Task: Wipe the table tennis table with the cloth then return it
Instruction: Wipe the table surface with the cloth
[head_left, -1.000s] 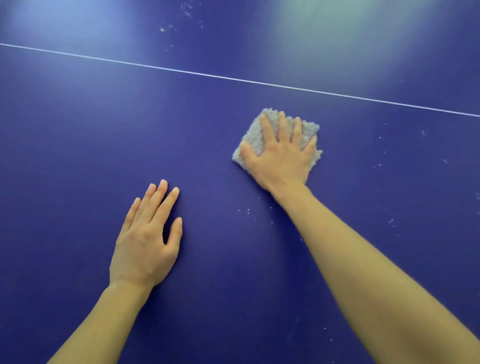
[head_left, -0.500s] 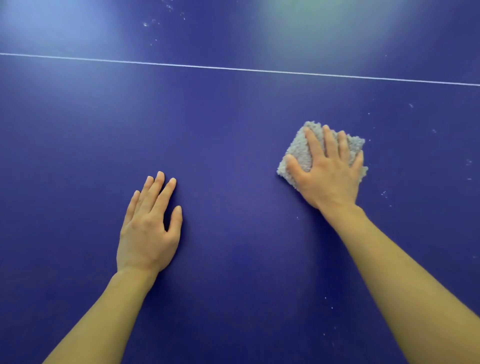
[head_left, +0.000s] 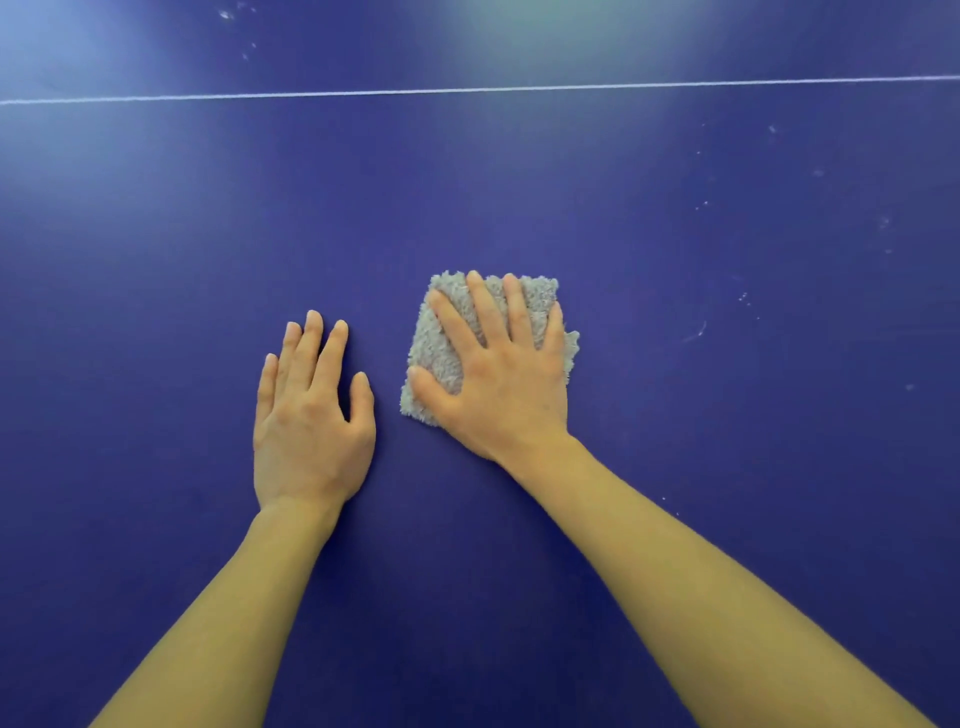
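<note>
A folded grey fluffy cloth (head_left: 441, 343) lies flat on the dark blue table tennis table (head_left: 156, 260). My right hand (head_left: 498, 374) presses down on the cloth with its fingers straight and spread, covering most of it. My left hand (head_left: 311, 410) rests flat on the bare table just left of the cloth, fingers straight, holding nothing. The two hands lie close together, a small gap apart.
A thin white line (head_left: 467, 91) crosses the table from left to right at the back. Small white specks and smears (head_left: 748, 296) dot the surface to the right and at the far left (head_left: 244, 52).
My right hand slid the cloth to the right, then back toward me and to the left, ending beside my left hand. My left hand stayed flat on the table.
</note>
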